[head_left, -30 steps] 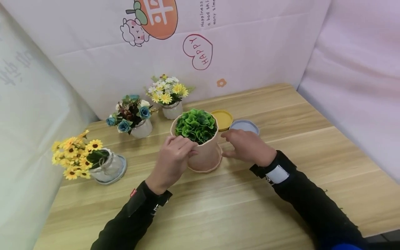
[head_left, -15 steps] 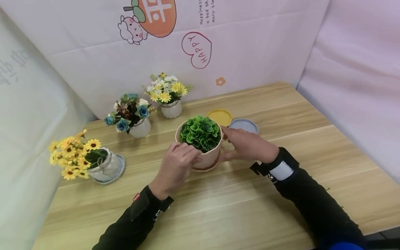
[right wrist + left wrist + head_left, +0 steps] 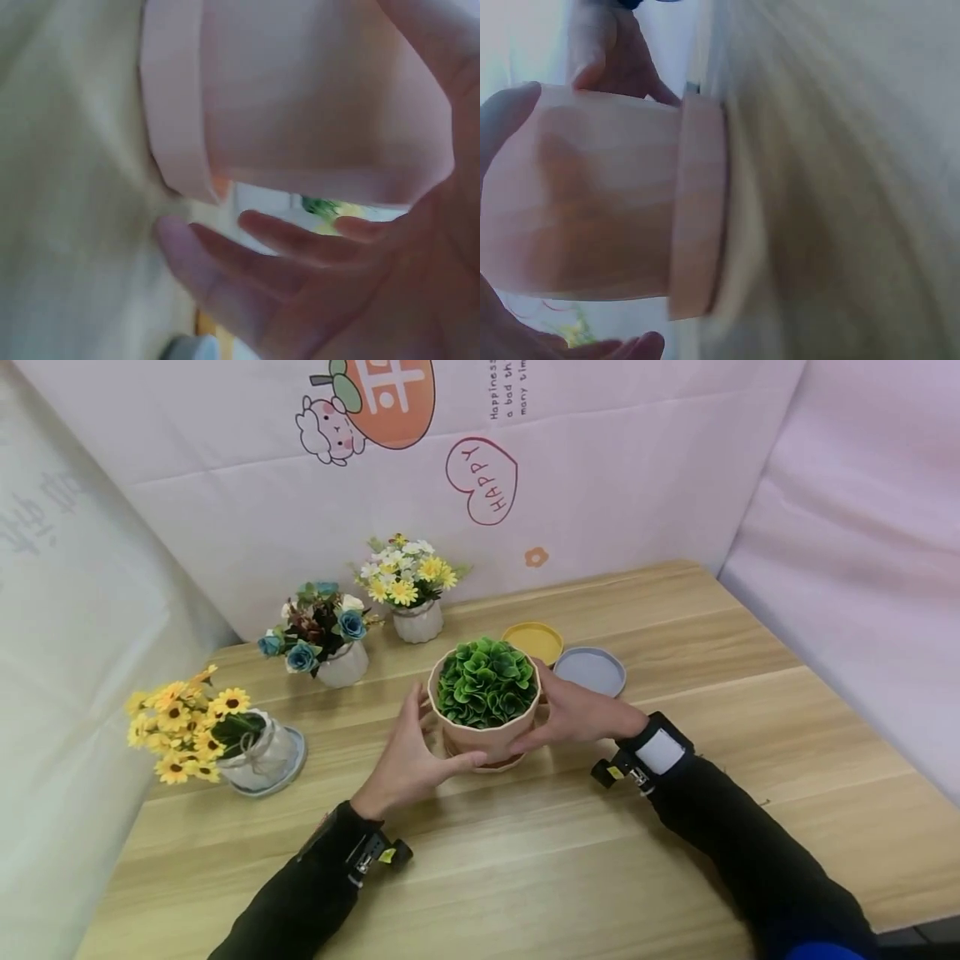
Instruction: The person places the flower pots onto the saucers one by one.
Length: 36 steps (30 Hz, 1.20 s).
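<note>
A pale pink flowerpot [image 3: 487, 739] with a bushy green plant [image 3: 487, 683] stands upright in a matching pink saucer [image 3: 697, 210] on the table. My left hand [image 3: 405, 747] holds the pot loosely from the left, its thumb against the front wall. From the right, my right hand [image 3: 581, 706] curves round the pot, thumb in front and fingers behind. Both wrist views show the lower fingers standing apart from the wall. The index fingers' contact is mostly hidden.
A yellow saucer [image 3: 534, 643] and a grey-blue saucer [image 3: 592, 671] lie behind the pot. To the left stand pots of blue flowers [image 3: 343, 664] and white-yellow flowers [image 3: 418, 622]. Yellow sunflowers [image 3: 180, 727] lean from a white pot [image 3: 258, 756] on a blue saucer.
My left hand has let go of the pot's front rim and opened round its left side. My right hand has closed in on the pot, which has shifted slightly and now stands more upright.
</note>
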Available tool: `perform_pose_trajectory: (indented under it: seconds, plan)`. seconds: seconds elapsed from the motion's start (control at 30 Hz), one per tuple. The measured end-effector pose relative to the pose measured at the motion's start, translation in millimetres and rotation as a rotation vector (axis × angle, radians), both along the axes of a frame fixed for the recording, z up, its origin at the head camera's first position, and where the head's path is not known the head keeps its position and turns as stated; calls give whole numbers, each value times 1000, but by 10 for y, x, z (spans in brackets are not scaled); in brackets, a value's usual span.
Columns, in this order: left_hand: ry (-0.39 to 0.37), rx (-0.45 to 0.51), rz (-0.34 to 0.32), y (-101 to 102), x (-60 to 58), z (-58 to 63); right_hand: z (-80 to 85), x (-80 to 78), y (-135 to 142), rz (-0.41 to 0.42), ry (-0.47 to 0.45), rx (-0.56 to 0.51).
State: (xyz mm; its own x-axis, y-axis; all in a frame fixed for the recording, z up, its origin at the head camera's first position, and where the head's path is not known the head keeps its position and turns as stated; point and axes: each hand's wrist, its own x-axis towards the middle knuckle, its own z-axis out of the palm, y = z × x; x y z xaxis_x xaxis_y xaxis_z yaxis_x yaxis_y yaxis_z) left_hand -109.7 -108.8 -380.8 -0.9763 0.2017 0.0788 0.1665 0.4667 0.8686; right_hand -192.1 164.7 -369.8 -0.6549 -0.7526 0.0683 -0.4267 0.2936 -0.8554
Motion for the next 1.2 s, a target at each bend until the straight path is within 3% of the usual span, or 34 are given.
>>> perform_pose_trajectory:
  seconds: [0.1,0.33,0.67,1.2]
  plan:
    - [-50,131,-47,51,-39,-86,-51,-26,-50,23,-25,-67]
    - [29,266,-108,184,-71,-153,-93,-12,-87,32,-61,-95]
    - [-30,256,-41,82,-37,-157,-90,-40,-211,38,-29,-76]
    - [-59,212,-30,-315,53,-152,-97,-36,-607,63,-57,-83]
